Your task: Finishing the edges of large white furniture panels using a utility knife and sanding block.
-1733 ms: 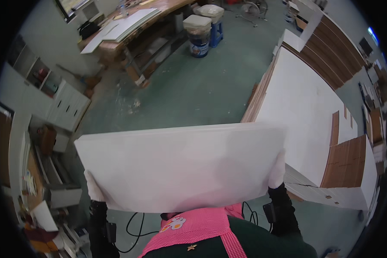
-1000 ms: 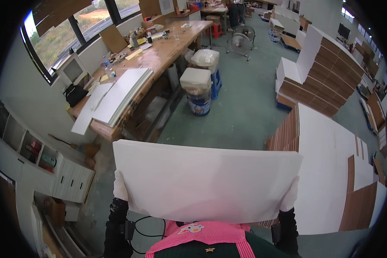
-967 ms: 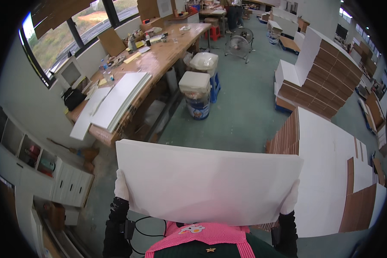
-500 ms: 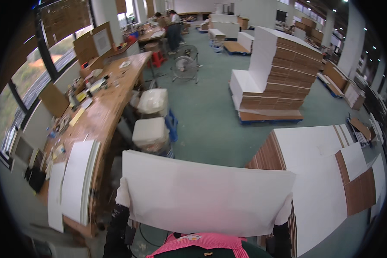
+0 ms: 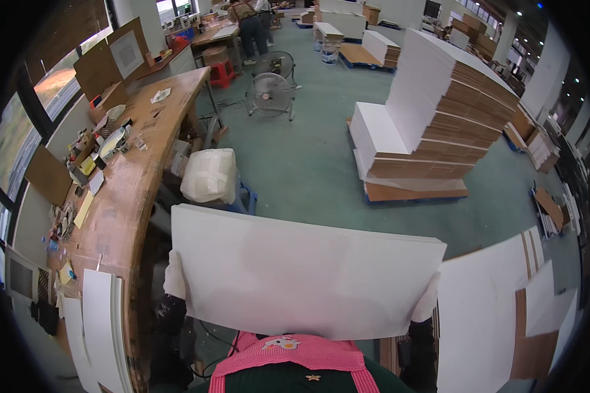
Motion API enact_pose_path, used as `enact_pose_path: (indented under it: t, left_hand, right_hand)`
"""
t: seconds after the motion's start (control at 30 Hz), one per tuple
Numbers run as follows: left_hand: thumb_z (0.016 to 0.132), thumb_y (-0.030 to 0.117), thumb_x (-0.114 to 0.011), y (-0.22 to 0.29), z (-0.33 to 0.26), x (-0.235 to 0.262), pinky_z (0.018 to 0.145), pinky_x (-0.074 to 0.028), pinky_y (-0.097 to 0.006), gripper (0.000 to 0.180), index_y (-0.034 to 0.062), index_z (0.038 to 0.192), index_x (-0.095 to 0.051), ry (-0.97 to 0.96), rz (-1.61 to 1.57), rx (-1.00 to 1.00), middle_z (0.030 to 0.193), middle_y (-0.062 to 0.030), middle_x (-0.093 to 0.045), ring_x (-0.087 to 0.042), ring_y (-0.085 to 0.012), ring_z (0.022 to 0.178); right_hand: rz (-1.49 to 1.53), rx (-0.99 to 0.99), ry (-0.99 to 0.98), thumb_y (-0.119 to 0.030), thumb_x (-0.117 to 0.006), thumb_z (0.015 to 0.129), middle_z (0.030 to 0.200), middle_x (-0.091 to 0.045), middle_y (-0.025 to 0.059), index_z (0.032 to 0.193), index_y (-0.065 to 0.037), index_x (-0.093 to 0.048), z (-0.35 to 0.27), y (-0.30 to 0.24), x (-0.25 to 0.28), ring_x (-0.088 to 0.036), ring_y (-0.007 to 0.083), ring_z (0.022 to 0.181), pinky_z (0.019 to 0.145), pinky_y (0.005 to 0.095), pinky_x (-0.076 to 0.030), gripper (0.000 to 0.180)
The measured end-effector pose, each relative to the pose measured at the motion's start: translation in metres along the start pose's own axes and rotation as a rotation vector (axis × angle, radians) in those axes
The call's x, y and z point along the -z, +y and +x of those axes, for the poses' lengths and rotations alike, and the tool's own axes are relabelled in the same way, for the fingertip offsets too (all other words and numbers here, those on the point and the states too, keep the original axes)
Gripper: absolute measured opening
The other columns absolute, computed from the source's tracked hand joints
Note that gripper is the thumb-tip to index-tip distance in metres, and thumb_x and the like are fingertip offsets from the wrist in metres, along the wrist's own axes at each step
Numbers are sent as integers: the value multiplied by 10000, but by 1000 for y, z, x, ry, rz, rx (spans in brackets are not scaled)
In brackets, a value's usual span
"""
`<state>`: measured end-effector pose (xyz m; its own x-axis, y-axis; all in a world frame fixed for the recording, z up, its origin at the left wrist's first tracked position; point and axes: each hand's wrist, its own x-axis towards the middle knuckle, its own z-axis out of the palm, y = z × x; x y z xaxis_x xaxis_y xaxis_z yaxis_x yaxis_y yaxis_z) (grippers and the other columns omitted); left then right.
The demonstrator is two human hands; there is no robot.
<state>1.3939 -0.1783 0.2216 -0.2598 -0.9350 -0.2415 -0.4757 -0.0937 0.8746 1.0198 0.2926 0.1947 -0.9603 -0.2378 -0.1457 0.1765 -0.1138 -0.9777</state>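
Observation:
A wide white panel (image 5: 308,275), which looks like more than one thin sheet along its far edge, is held out in front of my pink apron. White gloves cover both hands. My left hand (image 5: 175,275) grips the panel's left end, and my right hand (image 5: 426,298) grips its right end. The fingers are partly hidden behind and beneath the panel. To the right of my right hand lies a stack of white boards (image 5: 475,314) with brown edges.
A long wooden workbench (image 5: 128,223) runs along the left, bearing white strips (image 5: 101,327) and small tools. Wrapped white bundles (image 5: 210,175) stand beside it. Ahead are a floor fan (image 5: 271,95), a tall pallet stack (image 5: 432,98) and red stools (image 5: 221,73). People (image 5: 250,26) stand farther back.
The view has moved forward: the pallet stack, fan and bench appear closer, and the board stack at right has slid back. The panel remains in both hands.

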Motion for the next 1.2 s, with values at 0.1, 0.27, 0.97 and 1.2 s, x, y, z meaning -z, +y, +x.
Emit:
enact_pose_path:
  t: [0.1,0.27,0.97,1.2]
  left_hand:
    - [951,656,-292,37,83,-42,1014,-383,-348,828,-58,1317,-498,-1,17,-11,1239,-190,-610,-561,-289,1145]
    - [950,648,-293,112,240,-98,972,-408,-394,798,-44,1227,-576,-50,95,-85,1162,-265,-623,-564,-377,1147]
    - [1026,471,-290,239,726,-155,919,-493,-347,622,-37,1348,-450,-16,-760,-19,1237,-174,-612,-608,-254,1098]
    - [928,706,-234,290,828,-153,1070,-331,-384,879,-31,1309,-525,465,-95,394,1289,-254,-558,-485,-353,1253]
  right_hand:
    - [41,17,3,-514,-223,1026,1261,-574,160,1346,28,-443,59,-2,-46,-582,250,1110,946,349,-475,667]
    - [16,61,89,-535,-232,1018,1296,-561,153,1348,19,-457,168,-8,-148,-579,253,1121,956,344,-470,683]
    - [-241,-15,-294,-514,-285,1020,1259,-580,153,1354,55,-449,739,-32,-625,-583,247,1110,952,336,-464,680]
    - [-76,-136,-591,-490,-272,1030,1358,-501,141,1375,14,-422,867,-16,-852,-533,247,1183,987,346,-448,629]
